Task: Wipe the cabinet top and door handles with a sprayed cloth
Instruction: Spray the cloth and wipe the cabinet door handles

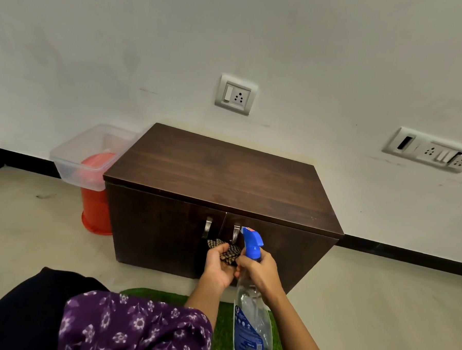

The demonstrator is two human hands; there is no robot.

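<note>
wall (311, 45), white and scuffed, fills the upper half of the view, and a pale floor (29, 231) meets it at a black skirting. dark wood cabinet (274, 246) stands against the wall with both doors closed; its cabinet top (219, 174) shows a brown grain. beside its left end a clear plastic tub (72, 164) sits on an upturned red bucket (94, 210). a green mat (224, 335) lies on the floor in front of the cabinet, under the arms, next to a purple floral sleeve (136, 325).

the spray bottle (251, 323), clear with a blue trigger head, is held upright in front of the right door. the right hand (259, 270) is wrapped round its neck just under the trigger. the left hand (218, 265), palm up, has its fingers curled round a bunched dark patterned cloth (230, 252), just beside the nozzle and below the two metal door handles (208, 227), which sit close together where the doors meet. a socket plate (236, 95) is on the wall above the cabinet, and a wider switch plate (430, 150) is off to the right.
</note>
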